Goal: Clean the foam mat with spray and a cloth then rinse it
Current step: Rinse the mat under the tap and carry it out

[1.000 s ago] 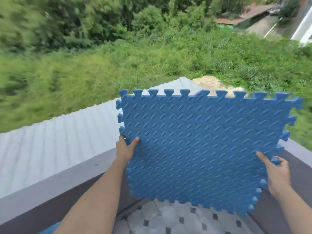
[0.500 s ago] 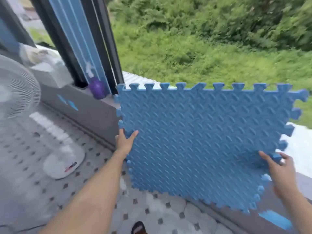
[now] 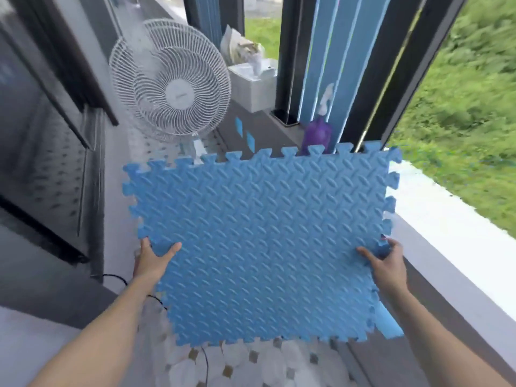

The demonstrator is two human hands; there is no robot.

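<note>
The left hand takes its grip on the left edge of the blue interlocking foam mat, thumb spread flat over the textured front face and the fingers hidden behind the toothed border. The right hand grips the mat's right edge the same way, thumb lying on the front and fingers curled round the back of the notched rim. Between the two hands the mat hangs in the air, nearly upright and leaning slightly away at the top, its diamond-patterned face towards the camera.

Below the mat lies a pale tiled floor with small dark square insets, and a thin black cable trails across it. Above the mat's upper left corner stands a white pedestal fan with a round wire cage. Just behind the mat's top edge, right of centre, a purple spray bottle with a white trigger head stands on the ledge, its lower part hidden by the mat. To the mat's right runs a white ledge, and beyond that green grass. Above the mat's top edge, behind the bottle, rise dark and blue window frames.
</note>
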